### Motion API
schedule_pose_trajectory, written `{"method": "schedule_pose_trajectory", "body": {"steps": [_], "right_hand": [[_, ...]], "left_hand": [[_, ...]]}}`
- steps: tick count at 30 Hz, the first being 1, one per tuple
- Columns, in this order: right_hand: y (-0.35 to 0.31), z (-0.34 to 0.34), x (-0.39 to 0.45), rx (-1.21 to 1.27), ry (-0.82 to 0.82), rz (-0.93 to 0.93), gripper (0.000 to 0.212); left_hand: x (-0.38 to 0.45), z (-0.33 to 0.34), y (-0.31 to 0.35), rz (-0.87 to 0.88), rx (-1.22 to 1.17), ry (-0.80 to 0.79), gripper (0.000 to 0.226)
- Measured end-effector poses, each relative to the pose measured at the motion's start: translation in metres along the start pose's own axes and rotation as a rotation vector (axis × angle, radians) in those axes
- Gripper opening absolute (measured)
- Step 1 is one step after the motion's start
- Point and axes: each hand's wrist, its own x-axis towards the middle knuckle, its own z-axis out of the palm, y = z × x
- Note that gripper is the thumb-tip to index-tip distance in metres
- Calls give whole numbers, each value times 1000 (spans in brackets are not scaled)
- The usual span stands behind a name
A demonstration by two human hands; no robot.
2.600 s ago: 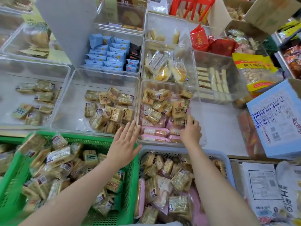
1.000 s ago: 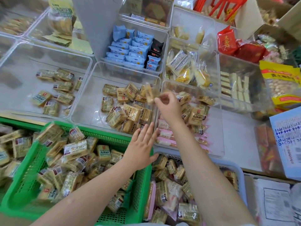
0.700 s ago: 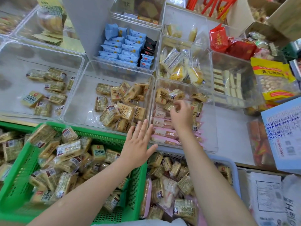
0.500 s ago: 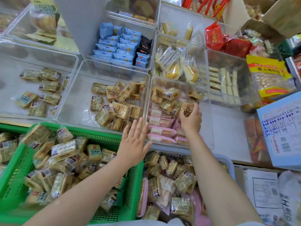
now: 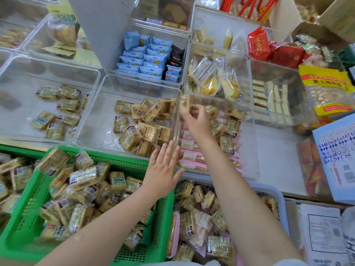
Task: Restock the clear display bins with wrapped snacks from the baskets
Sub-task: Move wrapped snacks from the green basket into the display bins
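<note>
Pinching wrapped snack [image 5: 184, 103], right hand [image 5: 195, 122] crossing bin wall; drop clear inside middle bin [image 5: 107, 112]; left hand [image 5: 163, 169] hovering flat, fingers straight.

bright even light, soft shadows, wide-angle bending at edges, perhaps motion blur on the raised snack [image 5: 184, 104]

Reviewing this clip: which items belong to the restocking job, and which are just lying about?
In the job: right hand pinching a wrapped snack; left hand; green basket; blue basket; clear bins.

Lying about: blue packets; red packets; yellow bag; blue carton.
</note>
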Motion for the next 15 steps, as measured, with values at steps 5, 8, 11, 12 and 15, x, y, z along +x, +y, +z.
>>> {"method": "schedule_pose_trajectory", "body": {"steps": [5,8,11,12,15], "right_hand": [[8,-1,-2,-142,-3,-35,19],[44,-24,-6,-381,224,10,26],[86,-52,-12,-674,361,187,43],[96,-58,-16,-741,320,267,47],[114,-65,-23,-713,206,405,49]], "left_hand": [[1,5,0,14,0,51,73],[1,11,-1,19,22,69,73],[2,13,-2,15,28,81,73],[1,12,-2,16,28,80,73],[2,13,-3,21,13,69,74]]}}
